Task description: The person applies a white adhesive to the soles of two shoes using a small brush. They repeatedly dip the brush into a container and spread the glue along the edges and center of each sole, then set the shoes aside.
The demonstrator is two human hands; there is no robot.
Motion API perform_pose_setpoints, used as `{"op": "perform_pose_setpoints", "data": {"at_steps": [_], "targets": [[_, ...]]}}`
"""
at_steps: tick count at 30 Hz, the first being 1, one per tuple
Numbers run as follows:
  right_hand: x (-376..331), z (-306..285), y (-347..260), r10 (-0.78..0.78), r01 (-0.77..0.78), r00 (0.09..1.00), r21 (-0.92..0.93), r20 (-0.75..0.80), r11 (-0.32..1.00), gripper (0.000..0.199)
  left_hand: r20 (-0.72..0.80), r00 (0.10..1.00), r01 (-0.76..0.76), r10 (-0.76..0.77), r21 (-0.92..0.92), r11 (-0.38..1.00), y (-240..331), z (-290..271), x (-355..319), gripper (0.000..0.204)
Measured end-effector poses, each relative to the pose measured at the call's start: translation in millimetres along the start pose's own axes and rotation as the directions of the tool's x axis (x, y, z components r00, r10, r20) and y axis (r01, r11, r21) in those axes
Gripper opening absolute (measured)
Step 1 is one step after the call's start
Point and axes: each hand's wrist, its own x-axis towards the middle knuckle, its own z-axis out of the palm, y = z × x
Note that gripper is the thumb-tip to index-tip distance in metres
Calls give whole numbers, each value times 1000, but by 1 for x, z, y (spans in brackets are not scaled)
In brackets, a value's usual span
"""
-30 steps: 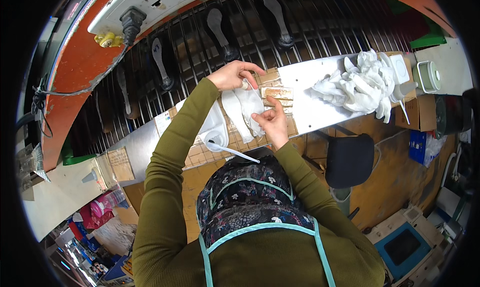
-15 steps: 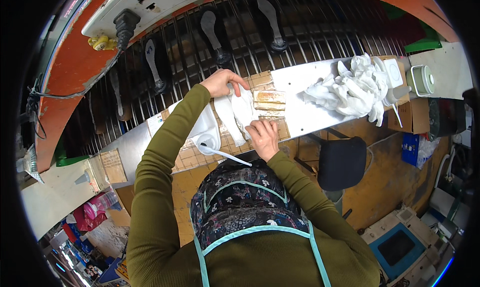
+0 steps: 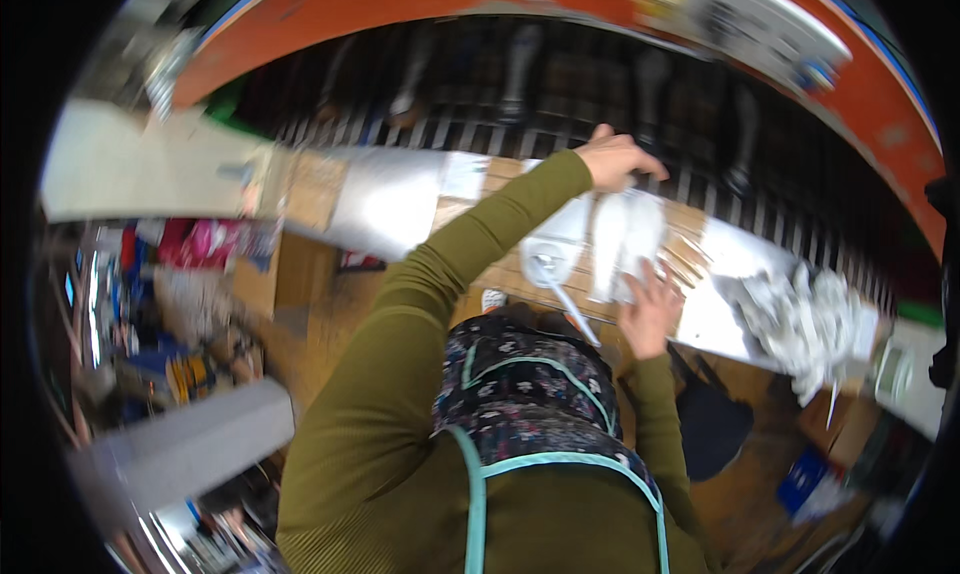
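Note:
Two long white pieces (image 3: pixel 608 246), soft and thin like cloth, lie side by side on the brown bench covering. My left hand (image 3: pixel 614 164) is above their far ends, fingers stretched toward the right and apart, with nothing visible in them. My right hand (image 3: pixel 650 312) rests with spread fingers on the near end of the right piece (image 3: pixel 645 232). A shiny gold-brown block (image 3: pixel 688 258) sits just right of that piece. To the left stands a white tray (image 3: pixel 568 224) with a round well, and a white-handled tool (image 3: pixel 575 312) leans out of it. Motion blurs the picture.
A heap of white pieces (image 3: pixel 800 324) lies on the bench's right part. Beyond the bench runs a row of metal bars (image 3: pixel 460 134) with dark, sole-shaped items (image 3: pixel 520 74). An orange frame with a socket panel (image 3: pixel 750 14) arches above. A dark seat (image 3: pixel 712 424) stands at right.
My view has swung leftward, so the bench appears farther right. The fingers of my left hand now stretch out over the far ends; my right hand has spread onto the right white piece.

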Motion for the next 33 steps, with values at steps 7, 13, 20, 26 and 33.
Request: {"op": "perform_pose_setpoints", "data": {"at_steps": [7,13,20,26,33], "targets": [[-17,-22,-31,18,-20,1000,-95,-17,995,59,-980,-47,334,-194,-199,921,-124,-64,-294,43],[-26,-8,-107,56,-57,997,-8,-57,998,31,-769,-536,634,-347,-639,437,-308,-66,-596,58],[-39,45,-171,371,-384,922,-394,-110,835,43,-735,-442,671,-515,-652,353,-525,-129,-694,92],[-31,62,-178,547,-577,816,-290,-186,763,33,-815,-304,830,-493,-481,282,-593,-140,-715,70],[-38,44,-184,463,-527,835,-188,-298,829,19,-844,-495,778,-205,-536,328,-495,-174,-695,57]]}}
